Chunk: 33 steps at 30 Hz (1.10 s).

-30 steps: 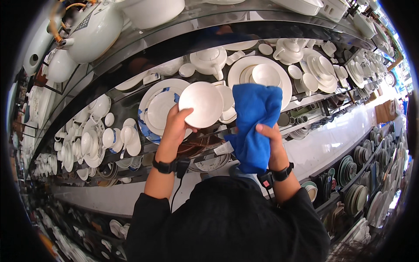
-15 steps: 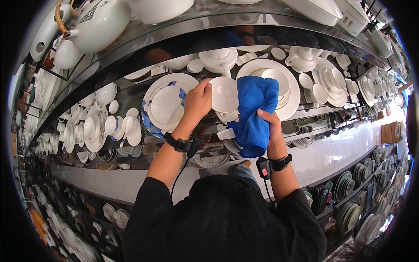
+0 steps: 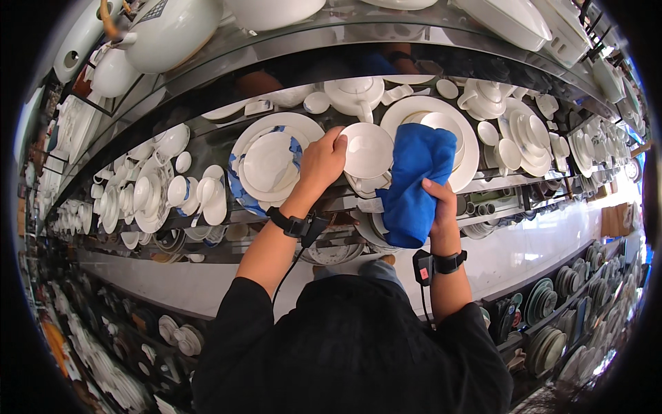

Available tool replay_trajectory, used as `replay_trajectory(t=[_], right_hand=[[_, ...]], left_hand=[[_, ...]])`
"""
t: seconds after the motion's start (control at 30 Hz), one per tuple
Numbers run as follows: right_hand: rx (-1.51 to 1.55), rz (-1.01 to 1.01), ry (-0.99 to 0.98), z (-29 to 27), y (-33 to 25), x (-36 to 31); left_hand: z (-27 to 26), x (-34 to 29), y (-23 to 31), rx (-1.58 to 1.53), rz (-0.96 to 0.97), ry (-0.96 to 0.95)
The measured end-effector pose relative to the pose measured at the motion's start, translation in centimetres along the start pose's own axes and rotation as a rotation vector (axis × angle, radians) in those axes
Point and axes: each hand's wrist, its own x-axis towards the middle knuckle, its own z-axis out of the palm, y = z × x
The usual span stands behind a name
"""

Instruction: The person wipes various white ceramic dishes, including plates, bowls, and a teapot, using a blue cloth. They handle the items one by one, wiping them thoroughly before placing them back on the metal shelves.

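A white cup (image 3: 367,153) is tilted so that its inside faces me. My left hand (image 3: 323,163) is closed on the cup's left rim; whether there is a handle under the fingers is hidden. In my right hand (image 3: 443,204) is a bunched blue cloth (image 3: 418,185), gripped with the thumb on top. The cloth hangs just right of the cup, with a narrow gap between them. Beneath the cup, part of a white dish (image 3: 369,185) shows. The cloth partly covers a stack with a large white plate (image 3: 469,155) and a bowl.
Left of my left hand sits a blue-patterned white plate stack (image 3: 270,165). A white teapot (image 3: 355,95) stands behind the cup. The dark edge of an upper shelf (image 3: 276,65) crosses above, bearing large white pots (image 3: 176,34). More crockery shelves (image 3: 552,310) stand behind me.
The blue cloth has moved right, off the cup's right edge, so the whole opening of the cup now shows. The cup has shifted slightly right in my left hand.
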Motion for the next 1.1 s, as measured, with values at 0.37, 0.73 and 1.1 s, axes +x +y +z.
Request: replay_trajectory(t=[0.37, 0.73, 1.1], right_hand=[[-0.329, 0.056, -0.281, 7.0, 2.3, -5.4], [-0.828, -0.041, -0.581, 14.6, 13.6, -4.8], [-1.126, 0.033, -0.343, 18.0, 19.2, -4.4]], left_hand=[[-5.6, -12.1, 1.7, -1.007, 0.067, -0.311], [-9.0, -16.6, -9.9, -1.135, 0.048, -0.01], [-13.4, -18.0, -15.5, -1.071, 0.012, -0.013]])
